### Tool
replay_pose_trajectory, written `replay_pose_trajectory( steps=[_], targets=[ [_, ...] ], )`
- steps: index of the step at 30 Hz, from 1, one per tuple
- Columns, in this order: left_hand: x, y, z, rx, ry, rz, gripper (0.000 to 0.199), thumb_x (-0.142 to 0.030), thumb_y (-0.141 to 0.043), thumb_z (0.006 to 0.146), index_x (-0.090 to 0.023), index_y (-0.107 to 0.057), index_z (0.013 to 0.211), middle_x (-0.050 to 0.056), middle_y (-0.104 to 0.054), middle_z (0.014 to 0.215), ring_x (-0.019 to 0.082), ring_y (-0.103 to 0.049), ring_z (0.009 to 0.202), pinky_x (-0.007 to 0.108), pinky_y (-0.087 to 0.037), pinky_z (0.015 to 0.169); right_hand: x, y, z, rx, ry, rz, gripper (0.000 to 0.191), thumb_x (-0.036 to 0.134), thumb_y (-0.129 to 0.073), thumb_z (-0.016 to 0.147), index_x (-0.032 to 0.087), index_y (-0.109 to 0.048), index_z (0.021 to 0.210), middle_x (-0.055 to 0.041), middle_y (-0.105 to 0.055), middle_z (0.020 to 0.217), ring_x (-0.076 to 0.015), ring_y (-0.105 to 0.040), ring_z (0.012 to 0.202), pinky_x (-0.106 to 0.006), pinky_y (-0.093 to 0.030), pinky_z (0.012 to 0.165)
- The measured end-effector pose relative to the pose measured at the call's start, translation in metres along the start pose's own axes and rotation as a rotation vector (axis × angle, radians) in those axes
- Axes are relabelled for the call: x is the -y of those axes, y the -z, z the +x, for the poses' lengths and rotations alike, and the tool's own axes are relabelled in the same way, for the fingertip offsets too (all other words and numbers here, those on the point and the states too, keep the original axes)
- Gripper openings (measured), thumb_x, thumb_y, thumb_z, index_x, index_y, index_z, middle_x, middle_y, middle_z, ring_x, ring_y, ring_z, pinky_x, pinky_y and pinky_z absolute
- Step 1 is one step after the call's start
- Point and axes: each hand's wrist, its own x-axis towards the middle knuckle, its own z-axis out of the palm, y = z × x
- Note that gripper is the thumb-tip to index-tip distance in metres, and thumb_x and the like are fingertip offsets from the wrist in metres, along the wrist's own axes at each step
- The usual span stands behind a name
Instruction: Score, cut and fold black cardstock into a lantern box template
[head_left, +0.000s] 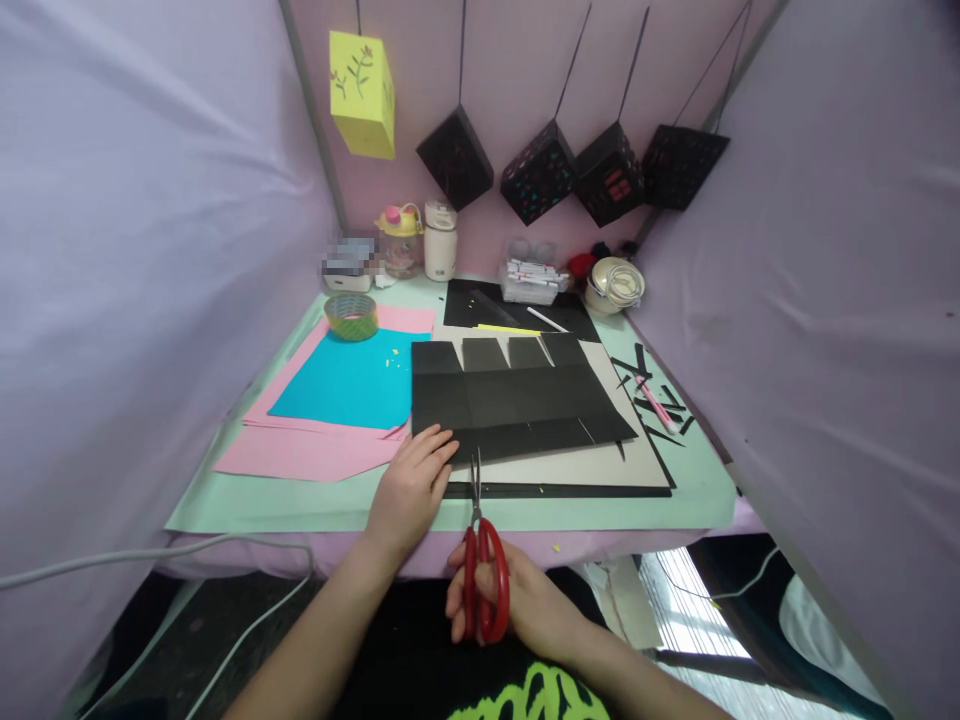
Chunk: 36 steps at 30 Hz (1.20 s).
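Near a blue sheet [345,385], the left hand [405,495] rests, fingers extended and ungripping, on creased black card [517,395]; light pressure steadies it. Rightward, the right hand [536,605] grasps red-handled scissors [476,516], blades parted at the card's near edge; aligning them squarely helps keep cuts straight.

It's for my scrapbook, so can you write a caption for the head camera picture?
Red-handled scissors meet black paper beneath hanging paper lanterns.

a black garment [401,640] is worn, a thick lime-green pattern [553,688] with curved shapes is seen on its front, both forearms [331,612] are left bare
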Motion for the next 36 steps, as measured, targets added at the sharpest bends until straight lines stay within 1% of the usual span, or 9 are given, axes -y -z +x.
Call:
replay_pose_trajectory(
  steps=[3, 7, 16, 20, 23, 26, 29, 33, 36],
  targets=[
    [0.0, 0.0, -0.001, -0.001, 0.003, -0.002, 0.025, -0.013, -0.051, 0.092, -0.018, -0.065, 0.113, 0.009, -0.066, 0.12, 0.025, -0.055, 0.121, 0.046, -0.048, 0.102, 0.003, 0.003, -0.001, -0.016, 0.006, -0.015, 0.061, 0.067, -0.061, 0.077, 0.013, -0.047, 0.103, -0.0066, -0.066, 0.078, -0.014, -0.065, 0.059, -0.02, -0.042, 0.047],
    [0.0, 0.0, 0.001, -0.003, 0.018, -0.007, 0.025, -0.015, -0.051, 0.093, -0.019, -0.064, 0.114, 0.009, -0.065, 0.121, 0.025, -0.055, 0.121, 0.047, -0.047, 0.102, 0.005, 0.005, -0.005, 0.004, 0.017, -0.041, 0.062, 0.068, -0.059, 0.078, 0.013, -0.047, 0.104, -0.0072, -0.066, 0.078, -0.0139, -0.065, 0.058, -0.02, -0.042, 0.046],
    [-0.001, 0.001, 0.001, 0.0, 0.024, 0.001, 0.026, -0.012, -0.052, 0.091, -0.018, -0.063, 0.114, 0.008, -0.065, 0.12, 0.025, -0.055, 0.121, 0.047, -0.047, 0.103, -0.001, 0.003, -0.012, -0.01, -0.052, -0.103, 0.062, 0.07, -0.057, 0.078, 0.014, -0.046, 0.102, -0.0055, -0.065, 0.077, -0.0139, -0.065, 0.059, -0.02, -0.044, 0.047],
    [-0.004, 0.003, 0.001, 0.007, 0.053, -0.019, 0.04, -0.009, -0.051, 0.09, -0.02, -0.054, 0.128, 0.008, -0.061, 0.127, 0.023, -0.052, 0.126, 0.044, -0.045, 0.106, -0.002, 0.004, -0.012, -0.036, -0.063, -0.116, 0.062, 0.071, -0.056, 0.078, 0.015, -0.046, 0.101, -0.0055, -0.065, 0.076, -0.0146, -0.066, 0.06, -0.02, -0.044, 0.047],
    [-0.007, 0.006, 0.001, -0.008, 0.1, -0.031, 0.053, -0.007, -0.051, 0.088, -0.022, -0.042, 0.138, 0.009, -0.053, 0.137, 0.023, -0.046, 0.131, 0.044, -0.042, 0.109, 0.0, 0.005, -0.01, -0.049, -0.048, -0.104, 0.061, 0.07, -0.057, 0.078, 0.015, -0.046, 0.101, -0.0049, -0.065, 0.075, -0.0147, -0.066, 0.059, -0.02, -0.043, 0.047],
    [-0.01, 0.008, 0.002, -0.032, 0.159, -0.044, 0.061, -0.006, -0.051, 0.086, -0.024, -0.036, 0.143, 0.011, -0.046, 0.141, 0.024, -0.043, 0.133, 0.044, -0.04, 0.109, 0.001, 0.006, -0.005, -0.054, -0.021, -0.088, 0.06, 0.07, -0.056, 0.079, 0.015, -0.047, 0.1, -0.0048, -0.065, 0.075, -0.0147, -0.066, 0.059, -0.021, -0.043, 0.047],
    [-0.011, 0.008, 0.003, -0.057, 0.185, -0.046, 0.062, -0.005, -0.051, 0.086, -0.025, -0.036, 0.143, 0.011, -0.045, 0.138, 0.025, -0.043, 0.131, 0.045, -0.041, 0.108, 0.002, 0.005, 0.0, -0.084, 0.0, -0.073, 0.059, 0.069, -0.055, 0.08, 0.015, -0.048, 0.1, -0.0049, -0.066, 0.075, -0.0151, -0.066, 0.059, -0.021, -0.042, 0.047],
    [-0.011, 0.009, 0.003, -0.077, 0.151, -0.023, 0.056, -0.006, -0.051, 0.087, -0.026, -0.042, 0.138, 0.01, -0.048, 0.132, 0.026, -0.046, 0.125, 0.047, -0.041, 0.106, 0.0, 0.005, 0.004, -0.125, 0.006, -0.052, 0.056, 0.067, -0.055, 0.082, 0.014, -0.05, 0.099, -0.0052, -0.066, 0.074, -0.0146, -0.065, 0.057, -0.02, -0.039, 0.045],
    [-0.011, 0.01, 0.003, -0.11, 0.151, 0.033, 0.057, -0.006, -0.053, 0.086, -0.025, -0.042, 0.138, 0.012, -0.05, 0.127, 0.027, -0.047, 0.12, 0.048, -0.041, 0.103, -0.001, 0.004, 0.005, -0.13, -0.003, -0.05, 0.057, 0.067, -0.056, 0.081, 0.014, -0.05, 0.099, -0.0055, -0.066, 0.074, -0.0151, -0.065, 0.057, -0.02, -0.039, 0.045]
  ],
)
